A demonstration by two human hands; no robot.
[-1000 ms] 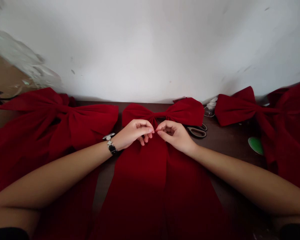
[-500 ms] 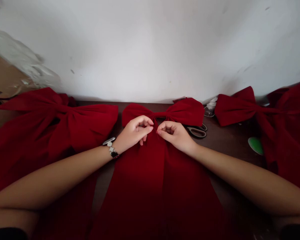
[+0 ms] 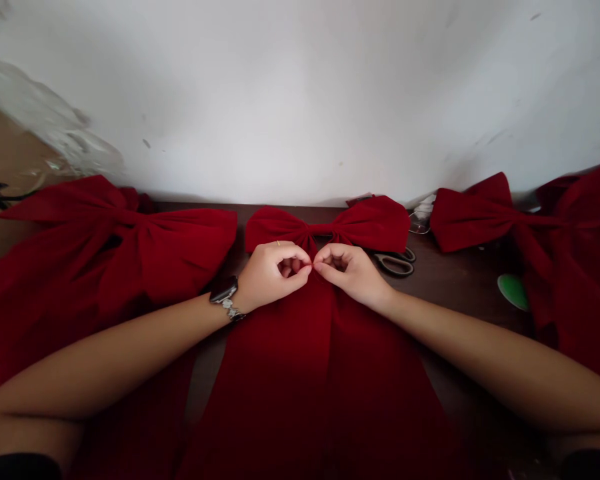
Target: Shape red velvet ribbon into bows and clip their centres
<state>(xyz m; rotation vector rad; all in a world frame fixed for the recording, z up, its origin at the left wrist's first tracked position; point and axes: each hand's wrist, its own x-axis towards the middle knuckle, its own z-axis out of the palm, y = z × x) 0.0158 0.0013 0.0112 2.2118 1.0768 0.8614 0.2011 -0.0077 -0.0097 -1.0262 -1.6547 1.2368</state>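
Observation:
A large red fabric bow (image 3: 373,223) lies in front of me, its two long tails (image 3: 280,373) spreading toward me. Just below its knot, my left hand (image 3: 283,270) and my right hand (image 3: 350,270) meet fingertip to fingertip. Both are pinched, thumb against forefinger. Whatever sits between the tips is too small to make out; it may be thread or a bit of the red cloth. A dark watch (image 3: 224,290) and a bracelet circle my left wrist.
Another red bow (image 3: 180,247) lies to the left, and more red bows (image 3: 473,213) are at the right. Black-handled scissors (image 3: 396,265) stick out beneath the middle bow. A green round object (image 3: 513,291) rests on the dark table (image 3: 460,280). Behind stands a white wall (image 3: 300,100).
My left hand has turned and moved slightly right, closing its loose fingers into a pinch against my right fingertips. My right hand has stayed almost still.

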